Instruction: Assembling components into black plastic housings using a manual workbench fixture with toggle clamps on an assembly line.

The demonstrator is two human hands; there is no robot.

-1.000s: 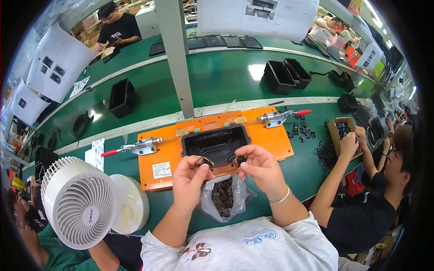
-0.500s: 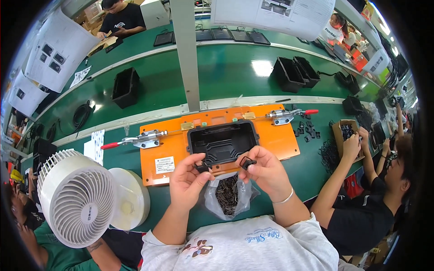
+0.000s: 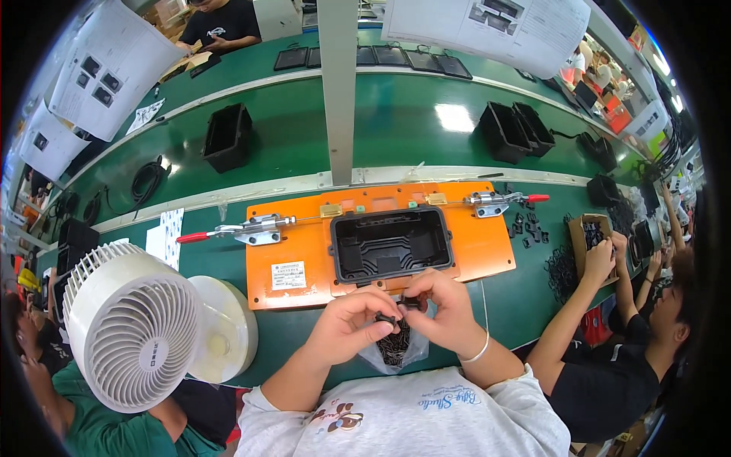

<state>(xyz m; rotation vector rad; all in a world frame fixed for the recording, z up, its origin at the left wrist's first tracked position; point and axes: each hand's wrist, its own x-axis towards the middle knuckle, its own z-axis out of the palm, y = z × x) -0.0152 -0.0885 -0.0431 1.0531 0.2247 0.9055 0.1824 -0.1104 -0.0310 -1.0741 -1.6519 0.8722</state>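
Between thumb and fingers, my left hand [image 3: 352, 326] pinches a small black plastic part [image 3: 387, 318]. My right hand [image 3: 444, 314] grips a similar small black plastic part [image 3: 412, 302], mostly covered by the fingers. Both hands are close together above a clear plastic bag [image 3: 415, 352] of dark metal pins or screws [image 3: 392, 347]. Just beyond them, an open black plastic box [image 3: 391, 242] sits in an orange fixture [image 3: 480, 255]. A red-handled toggle clamp [image 3: 263, 228] stands on its left side and another toggle clamp [image 3: 491, 201] on its right.
A white fan [image 3: 145, 327] stands at the left. More small black parts [image 3: 528, 228] lie right of the fixture, near a cardboard box [image 3: 590, 238] where a co-worker's hands [image 3: 605, 255] are busy. Black boxes [image 3: 228, 137] sit on the green bench behind a grey post [image 3: 337, 99].
My hands have come together, lower and nearer the bag, bringing the two black parts almost side by side. The whole view has shifted slightly, with the fixture now further right.
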